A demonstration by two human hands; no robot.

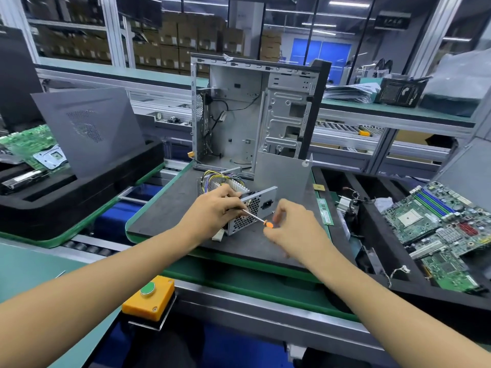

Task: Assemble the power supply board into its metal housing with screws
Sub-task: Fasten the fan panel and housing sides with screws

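Left hand (215,208) grips the housing (245,211) — right hand (295,227), blurred, seemingly pinches the screwdriver (261,220)

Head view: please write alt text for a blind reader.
A left hand steadies a metal power supply housing while the right hand holds an orange-handled screwdriver against it. An open computer case stands behind.

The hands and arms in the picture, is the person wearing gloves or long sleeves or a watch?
No. The left hand and the right hand are bare, without gloves. Both forearms are uncovered as far as the picture shows, with no sleeves, watch or wristband.
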